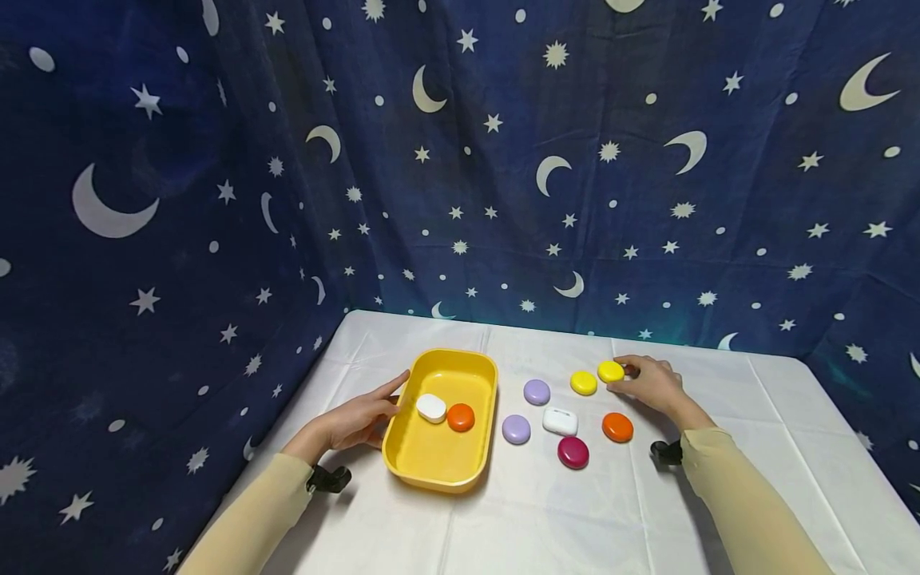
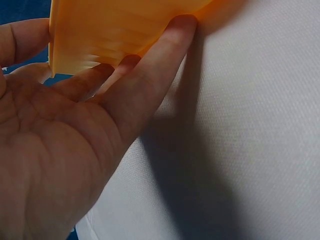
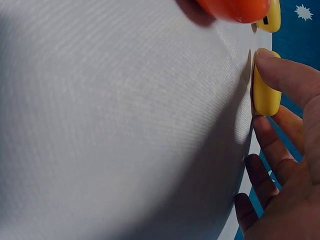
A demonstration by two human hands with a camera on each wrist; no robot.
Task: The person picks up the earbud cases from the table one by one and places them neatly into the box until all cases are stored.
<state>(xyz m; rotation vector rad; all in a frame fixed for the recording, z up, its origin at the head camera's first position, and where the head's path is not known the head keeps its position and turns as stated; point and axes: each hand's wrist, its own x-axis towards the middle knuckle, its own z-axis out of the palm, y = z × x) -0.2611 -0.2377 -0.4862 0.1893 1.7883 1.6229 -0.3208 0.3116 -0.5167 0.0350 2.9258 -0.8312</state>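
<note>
A yellow tray [image 1: 413, 463] sits on the white table and holds a white case [image 1: 431, 407] and an orange case [image 1: 461, 417]. My left hand [image 1: 384, 403] rests against the tray's left wall. In the left wrist view its straight fingers [image 2: 160, 65] lie along the tray's outer wall [image 2: 115, 30]. My right hand [image 1: 624, 375] pinches a yellow case [image 1: 611, 371] at the far right of the loose cases. In the right wrist view the thumb sits on one side of the yellow case [image 3: 267, 97] and a finger [image 3: 272, 142] on the other, with the case on the cloth.
Loose on the white tablecloth [image 1: 561, 519] lie a second yellow case [image 1: 584, 382], two purple cases [image 1: 536, 391] [image 1: 516, 429], a white case [image 1: 560, 421], a magenta case [image 1: 573, 452] and an orange case [image 1: 617, 427]. A dark star-patterned curtain [image 1: 503, 160] closes the back and sides.
</note>
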